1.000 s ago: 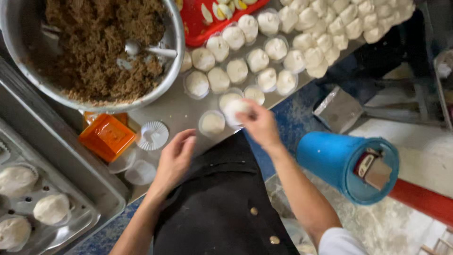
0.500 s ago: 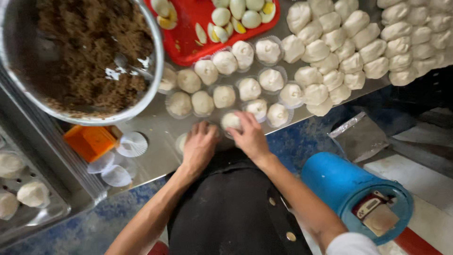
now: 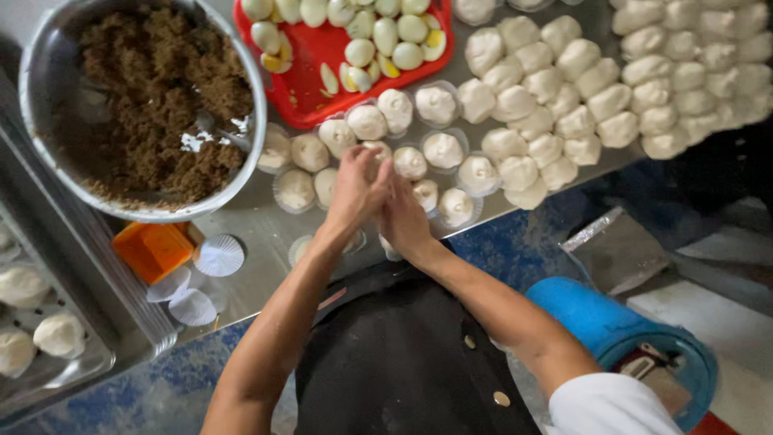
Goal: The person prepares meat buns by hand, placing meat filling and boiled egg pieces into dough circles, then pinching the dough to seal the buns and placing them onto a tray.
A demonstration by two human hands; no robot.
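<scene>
Now | left hand (image 3: 354, 189) and right hand (image 3: 403, 213) pressed together, content hidden | risk: elbows may push dough balls (image 3: 451, 205) off counter (image 3: 258, 266) edge

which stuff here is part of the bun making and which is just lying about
In use: left hand and right hand pressed together, what they hold hidden; dough balls; bowl of brown filling; red tray of peeled eggs; paper liners.

Lying about: blue cylinder; orange box.
</scene>
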